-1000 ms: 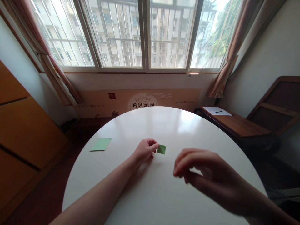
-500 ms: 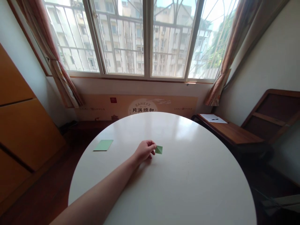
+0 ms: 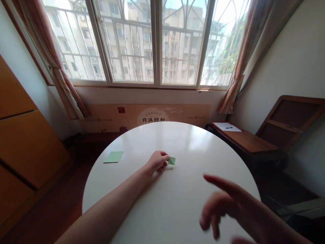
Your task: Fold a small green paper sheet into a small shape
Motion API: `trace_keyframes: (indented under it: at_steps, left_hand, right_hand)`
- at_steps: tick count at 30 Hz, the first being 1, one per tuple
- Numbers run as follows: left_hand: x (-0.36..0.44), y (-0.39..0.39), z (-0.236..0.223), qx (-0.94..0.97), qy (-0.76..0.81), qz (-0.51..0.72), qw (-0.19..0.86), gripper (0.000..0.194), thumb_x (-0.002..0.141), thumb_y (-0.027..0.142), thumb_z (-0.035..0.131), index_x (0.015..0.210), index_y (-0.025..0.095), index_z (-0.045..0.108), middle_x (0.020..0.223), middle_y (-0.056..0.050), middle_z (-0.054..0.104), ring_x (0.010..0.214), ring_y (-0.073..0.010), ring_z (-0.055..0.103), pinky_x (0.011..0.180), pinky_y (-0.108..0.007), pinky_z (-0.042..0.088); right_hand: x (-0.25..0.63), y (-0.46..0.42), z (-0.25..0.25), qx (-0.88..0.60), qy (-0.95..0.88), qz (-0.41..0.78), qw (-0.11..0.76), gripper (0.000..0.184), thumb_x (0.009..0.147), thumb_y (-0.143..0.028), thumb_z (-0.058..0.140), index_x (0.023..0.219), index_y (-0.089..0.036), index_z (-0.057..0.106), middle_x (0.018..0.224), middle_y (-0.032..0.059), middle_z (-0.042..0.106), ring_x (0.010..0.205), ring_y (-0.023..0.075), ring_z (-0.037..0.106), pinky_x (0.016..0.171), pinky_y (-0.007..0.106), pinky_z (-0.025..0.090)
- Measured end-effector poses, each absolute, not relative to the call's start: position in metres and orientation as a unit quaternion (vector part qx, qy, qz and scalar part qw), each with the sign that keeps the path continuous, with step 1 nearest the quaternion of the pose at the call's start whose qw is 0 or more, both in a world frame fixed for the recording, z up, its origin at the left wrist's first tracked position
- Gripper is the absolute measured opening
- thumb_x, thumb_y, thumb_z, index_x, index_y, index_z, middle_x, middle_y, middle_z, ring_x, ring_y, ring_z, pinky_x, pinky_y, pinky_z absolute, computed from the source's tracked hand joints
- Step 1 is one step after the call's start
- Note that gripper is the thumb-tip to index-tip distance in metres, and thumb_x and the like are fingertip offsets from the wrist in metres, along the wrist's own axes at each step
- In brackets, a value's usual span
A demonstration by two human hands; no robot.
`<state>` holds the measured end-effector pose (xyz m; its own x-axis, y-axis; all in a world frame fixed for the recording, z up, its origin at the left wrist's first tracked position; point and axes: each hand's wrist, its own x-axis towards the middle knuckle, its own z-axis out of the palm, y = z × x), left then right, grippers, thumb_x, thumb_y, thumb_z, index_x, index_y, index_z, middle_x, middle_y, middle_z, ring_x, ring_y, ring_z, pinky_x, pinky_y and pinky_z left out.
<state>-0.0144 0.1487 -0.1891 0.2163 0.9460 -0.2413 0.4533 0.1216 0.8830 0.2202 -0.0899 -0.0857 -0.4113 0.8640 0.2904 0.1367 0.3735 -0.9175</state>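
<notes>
A small green folded paper square (image 3: 172, 161) with crease lines is pinched at its left edge by my left hand (image 3: 159, 160), held just over the white round table (image 3: 188, 196). My right hand (image 3: 225, 206) is over the table's right part, apart from the paper. Its index finger points out toward the left and the other fingers hang loosely bent, slightly blurred, with nothing in them. At the table's left lies a larger light green sheet or stack of square paper (image 3: 113, 157), which neither hand touches.
Right of the table stands a wooden bench or chair (image 3: 254, 140) bearing a white paper sheet (image 3: 225, 126) with a dark pen on it. An orange-brown cabinet (image 3: 30, 149) is at the left. Barred windows (image 3: 137, 47) and tied curtains (image 3: 63, 91) are beyond the table.
My right hand left the view and has come back at the lower right, its index finger now stretched out. My left hand keeps its pinch on the folded paper. The camera view has tilted up slightly.
</notes>
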Motion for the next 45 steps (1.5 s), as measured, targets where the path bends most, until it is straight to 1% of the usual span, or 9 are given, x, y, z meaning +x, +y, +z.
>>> trace_keyframes:
  at_steps: [2,6,11,16,23,28,32,38,45]
  left_hand:
    - [-0.012,0.15,-0.184,0.608,0.579,0.236,0.489,0.023,0.097,0.035,0.06,0.098,0.012,0.063,0.082,-0.001,0.063,0.061,-0.0105,0.058,0.055,-0.023,0.052]
    - [-0.012,0.156,-0.174,0.598,0.574,0.205,0.52,0.022,0.097,0.034,0.061,0.1,0.012,0.063,0.086,-0.002,0.064,0.066,-0.0119,0.061,0.059,-0.025,0.054]
    - [-0.012,0.155,-0.172,0.584,0.568,0.232,0.532,0.022,0.096,0.033,0.061,0.091,0.012,0.062,0.074,0.001,0.061,0.057,-0.0095,0.057,0.051,-0.021,0.048]
    - [-0.008,0.146,-0.179,0.575,0.557,0.317,0.509,0.014,0.09,0.027,0.06,0.084,0.014,0.062,0.062,0.001,0.058,0.05,-0.0111,0.055,0.041,-0.019,0.037]
    - [-0.012,0.147,-0.18,0.592,0.489,0.335,0.546,0.023,0.077,0.037,0.068,0.079,0.014,0.066,0.073,-0.004,0.066,0.059,-0.0142,0.06,0.044,-0.02,0.04]
    - [-0.013,0.146,-0.172,0.578,0.484,0.343,0.56,0.026,0.08,0.04,0.063,0.08,0.014,0.064,0.081,-0.006,0.067,0.063,-0.0141,0.061,0.045,-0.019,0.043]
    - [-0.012,0.14,-0.168,0.568,0.46,0.371,0.573,0.03,0.081,0.039,0.066,0.097,0.014,0.064,0.085,-0.008,0.069,0.07,-0.0181,0.065,0.044,-0.021,0.048]
    - [-0.005,0.124,-0.163,0.589,0.427,0.373,0.576,0.024,0.081,0.027,0.07,0.1,0.014,0.064,0.076,-0.006,0.074,0.066,-0.0173,0.066,0.045,-0.02,0.048]
    - [-0.003,0.113,-0.154,0.624,0.423,0.437,0.49,0.016,0.077,0.014,0.065,0.089,0.014,0.075,0.075,-0.005,0.076,0.066,-0.0172,0.067,0.051,-0.021,0.05]
  right_hand:
    - [0.215,-0.036,-0.092,-0.348,-0.675,0.52,0.39,0.071,0.088,-0.038,0.063,0.151,-0.033,0.033,0.109,0.0111,0.068,0.096,0.0251,0.067,0.074,0.041,0.057]
    - [0.213,0.067,-0.13,-0.507,-0.603,0.486,0.378,0.061,0.082,-0.032,0.063,0.139,-0.019,0.047,0.11,0.0116,0.066,0.093,0.0207,0.063,0.066,0.029,0.055]
    - [0.207,0.126,-0.172,-0.551,-0.623,0.445,0.332,0.051,0.085,-0.041,0.062,0.128,-0.015,0.058,0.089,0.0066,0.066,0.059,0.0121,0.054,0.047,0.022,0.04]
    - [0.191,0.137,-0.18,-0.525,-0.688,0.39,0.314,0.034,0.08,-0.044,0.071,0.099,-0.015,0.075,0.088,0.0067,0.071,0.075,0.0178,0.06,0.065,0.027,0.043]
    - [0.19,0.131,-0.18,-0.505,-0.697,0.394,0.323,0.021,0.083,-0.034,0.064,0.078,-0.014,0.069,0.074,0.0035,0.068,0.069,0.0166,0.058,0.064,0.027,0.04]
    - [0.192,0.128,-0.177,-0.46,-0.627,0.511,0.365,0.023,0.085,-0.036,0.064,0.077,-0.014,0.061,0.074,0.0036,0.066,0.066,0.0141,0.058,0.063,0.026,0.045]
    - [0.19,0.126,-0.181,-0.417,-0.565,0.601,0.382,0.026,0.082,-0.037,0.071,0.076,-0.014,0.061,0.076,0.0053,0.069,0.064,0.0136,0.06,0.059,0.025,0.048]
    - [0.188,0.115,-0.174,-0.42,-0.564,0.607,0.369,0.023,0.086,-0.036,0.07,0.083,-0.015,0.06,0.081,0.0071,0.072,0.061,0.0134,0.064,0.04,0.016,0.035]
    - [0.186,0.107,-0.17,-0.401,-0.547,0.593,0.434,0.026,0.087,-0.038,0.071,0.092,-0.018,0.056,0.071,0.0031,0.07,0.059,0.0152,0.066,0.038,0.015,0.038]
